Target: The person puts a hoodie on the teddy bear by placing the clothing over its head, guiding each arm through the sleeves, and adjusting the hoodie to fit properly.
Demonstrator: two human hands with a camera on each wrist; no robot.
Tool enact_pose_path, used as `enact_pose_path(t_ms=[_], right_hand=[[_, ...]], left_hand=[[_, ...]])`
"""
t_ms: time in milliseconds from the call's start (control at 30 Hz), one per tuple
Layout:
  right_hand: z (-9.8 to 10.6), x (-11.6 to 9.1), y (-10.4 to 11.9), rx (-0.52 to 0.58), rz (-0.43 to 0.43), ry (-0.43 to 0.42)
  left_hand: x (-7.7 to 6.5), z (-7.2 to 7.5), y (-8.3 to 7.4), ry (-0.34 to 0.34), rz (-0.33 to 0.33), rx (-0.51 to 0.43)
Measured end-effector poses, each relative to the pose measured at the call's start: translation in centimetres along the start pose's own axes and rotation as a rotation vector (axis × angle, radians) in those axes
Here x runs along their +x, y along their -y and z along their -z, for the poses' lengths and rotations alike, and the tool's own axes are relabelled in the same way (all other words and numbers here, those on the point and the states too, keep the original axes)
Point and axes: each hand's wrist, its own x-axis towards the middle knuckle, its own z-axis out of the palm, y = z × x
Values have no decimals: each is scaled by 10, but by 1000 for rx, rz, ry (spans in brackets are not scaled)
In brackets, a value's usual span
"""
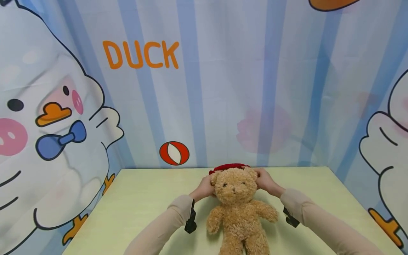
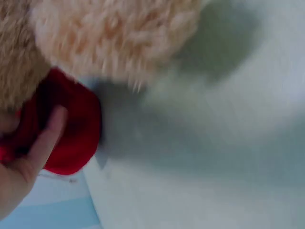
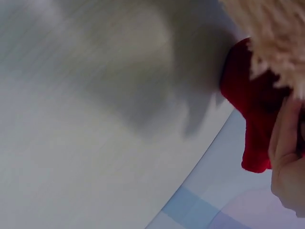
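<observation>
A light brown teddy bear (image 1: 237,216) lies face up on the table, legs toward me, its arms spread. Behind the top of its head shows the brim of a red cloth hat (image 1: 231,166). My left hand (image 1: 205,186) is beside the bear's left-side ear and grips the hat's edge, its fingers curled into the red cloth (image 2: 78,126) in the left wrist view. On the other side, my right hand (image 1: 266,180) pinches the hat near the other ear. The right wrist view shows these fingers (image 3: 286,131) against the red fabric, partly cut off by the frame.
The pale yellow table (image 1: 143,205) ends just beyond the bear's head. A blue striped curtain (image 1: 223,88) with printed ducks stands behind and at both sides. Dark wrist straps (image 1: 190,221) hang from both sleeves.
</observation>
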Motion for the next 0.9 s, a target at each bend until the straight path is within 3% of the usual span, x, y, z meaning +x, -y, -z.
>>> enact_pose_path(t_ms=[100,167,267,433,567,667,733,900], right_hand=[[-2,0,0,-4,7,-44],[-3,1,0,-8,-20,-61],[-2,1,2,13,-79,-65],[3,-2,12,50,-158,-56],[7,-5,22,-90,-111,-90],[10,-7,27,-190,-53,-110],[11,-8,30,-195,-30,-98],[9,-9,33,-153,20,-70]], left_hand=[[-1,-4,-1,-70,-46,9],[-2,-3,-2,-99,-32,-16],[-2,2,-3,-67,49,-162],[-2,11,-8,-4,214,-484],[-3,18,-14,78,251,-644],[-6,23,-17,155,223,-567],[-7,24,-20,190,190,-472],[-8,22,-30,176,142,-313]])
